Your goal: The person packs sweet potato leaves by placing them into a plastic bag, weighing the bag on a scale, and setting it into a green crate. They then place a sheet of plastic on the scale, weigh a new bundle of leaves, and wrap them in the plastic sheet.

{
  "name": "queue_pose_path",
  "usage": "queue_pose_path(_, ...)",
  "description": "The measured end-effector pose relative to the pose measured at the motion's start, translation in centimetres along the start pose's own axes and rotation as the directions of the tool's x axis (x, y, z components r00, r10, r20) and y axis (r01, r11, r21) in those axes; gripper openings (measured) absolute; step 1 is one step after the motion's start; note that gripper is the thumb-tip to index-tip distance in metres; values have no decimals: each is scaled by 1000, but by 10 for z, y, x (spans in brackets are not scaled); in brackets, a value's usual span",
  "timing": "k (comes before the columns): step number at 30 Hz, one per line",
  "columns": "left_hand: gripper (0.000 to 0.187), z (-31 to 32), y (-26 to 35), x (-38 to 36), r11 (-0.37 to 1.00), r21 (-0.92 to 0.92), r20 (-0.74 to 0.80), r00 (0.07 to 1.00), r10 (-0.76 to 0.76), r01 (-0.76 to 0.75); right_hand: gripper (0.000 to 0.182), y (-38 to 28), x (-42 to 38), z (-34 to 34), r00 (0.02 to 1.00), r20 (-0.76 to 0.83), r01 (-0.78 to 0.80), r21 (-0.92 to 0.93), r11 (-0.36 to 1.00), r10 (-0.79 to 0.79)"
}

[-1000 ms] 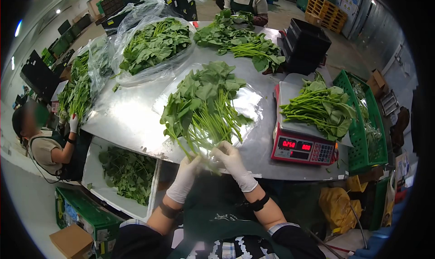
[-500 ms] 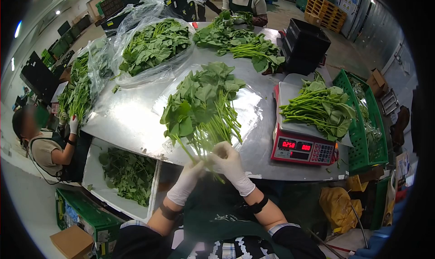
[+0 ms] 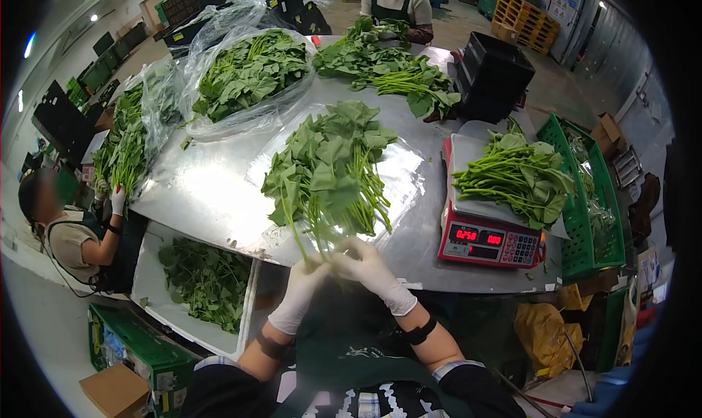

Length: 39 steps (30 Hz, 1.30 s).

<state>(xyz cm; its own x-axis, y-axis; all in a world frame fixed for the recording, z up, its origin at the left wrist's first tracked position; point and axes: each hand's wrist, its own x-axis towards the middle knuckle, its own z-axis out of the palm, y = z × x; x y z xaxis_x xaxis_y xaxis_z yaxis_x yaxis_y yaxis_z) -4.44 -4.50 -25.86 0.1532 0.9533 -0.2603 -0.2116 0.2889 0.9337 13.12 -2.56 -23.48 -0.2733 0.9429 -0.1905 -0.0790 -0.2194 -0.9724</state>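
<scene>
My left hand (image 3: 308, 280), in a white glove, is closed on a few thin green stems (image 3: 296, 235) at the table's near edge. Close beside it, my gloved right hand (image 3: 365, 272) has thumb and fingers pinched at the lower stem ends; blur hides exactly what they grip. Just beyond both hands, a bunch of leafy greens (image 3: 329, 162) lies on a clear plastic sheet (image 3: 406, 162), leaves pointing away from me. To the right, another bunch of greens (image 3: 512, 177) rests on a red digital scale (image 3: 490, 235) with lit digits.
Bagged greens (image 3: 252, 74) and a further pile (image 3: 387, 67) lie across the metal table (image 3: 197, 198). Black crates (image 3: 493, 74) stand at the back right, a green crate (image 3: 581, 198) beyond the scale. A white bin (image 3: 248, 308) holds leaves. Co-workers stand left (image 3: 80, 242) and opposite (image 3: 395, 1).
Both my hands have come slightly down and toward me, with the stems in my left hand. The bunch on the sheet and the greens on the scale stay in place.
</scene>
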Motion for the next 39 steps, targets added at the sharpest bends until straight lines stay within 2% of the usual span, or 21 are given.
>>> queue_pose_path(2,15,5,3,-1,999,9,-41,998,41,-40,21,10,0,2,998,-11,-60,124,990,62)
queue_pose_path(7,15,12,3,4,996,-15,-120,989,87,-89,14,23,-5,16,982,-185,86,233,969,-42)
queue_pose_path(9,14,13,3,4,998,-38,-114,992,50,-55,10,25,-13,24,960,-247,175,158,972,-133)
queue_pose_path(11,13,15,6,3,998,-61,-111,994,13,-19,9,28,-18,28,876,-338,376,31,926,-344)
queue_pose_path(12,13,18,11,4,994,-104,-157,988,-1,-16,10,26,-20,28,835,-316,491,57,869,-450)
queue_pose_path(13,13,19,15,5,989,-147,-204,979,-17,-14,10,23,-23,27,837,-313,489,59,870,-449)
queue_pose_path(15,14,2,18,16,974,-221,-226,974,8,-59,10,2,-29,25,533,-465,776,-65,627,-707)
queue_pose_path(16,14,3,17,13,979,-195,-215,976,18,-61,16,-15,-32,27,476,-471,793,-135,594,-743)
queue_pose_path(17,14,9,24,10,984,-167,-199,980,27,-61,14,-25,-37,32,490,-518,791,-73,608,-701)
queue_pose_path(19,15,4,-4,17,968,-248,-147,989,13,-49,20,-43,-38,44,516,-271,783,-235,575,-813)
queue_pose_path(20,16,2,-15,21,944,-325,-98,995,17,-48,20,-45,-37,57,516,-278,781,-236,578,-810)
queue_pose_path(21,16,-1,-24,23,947,-318,-92,996,20,-48,31,-47,-32,74,602,-5,726,-412,550,-799)
queue_pose_path(23,28,-1,-23,22,958,-278,-2,998,-65,62,53,-50,-25,98,737,449,644,-693,324,-505)
queue_pose_path(24,31,6,-18,22,913,-393,-106,981,-164,110,48,-46,-25,99,713,462,694,-576,432,-528)
queue_pose_path(25,31,9,-2,13,916,-386,-101,982,-158,108,43,-40,-24,96,687,474,727,-443,526,-551)
queue_pose_path(27,29,17,26,-17,943,-331,-6,999,44,-44,36,-36,-18,77,650,479,760,-402,511,-590)
queue_pose_path(29,29,4,14,-16,941,-318,32,991,130,-113,27,-28,-10,51,714,379,698,-320,641,-589)
queue_pose_path(31,38,-30,-23,18,916,-380,25,991,-128,128,20,-39,-7,21,885,101,457,-372,808,-454)
queue_pose_path(33,46,-26,-20,20,865,-487,2,991,-135,119,18,-3,18,-13,822,-186,373,-539,756,-538)
queue_pose_path(36,59,-22,-11,22,866,-491,9,995,-104,95,17,6,23,-39,873,-212,215,-641,737,-439)
queue_pose_path(39,57,-13,4,18,890,-452,-6,998,-61,51,20,-3,13,-32,866,-65,344,-642,685,-496)
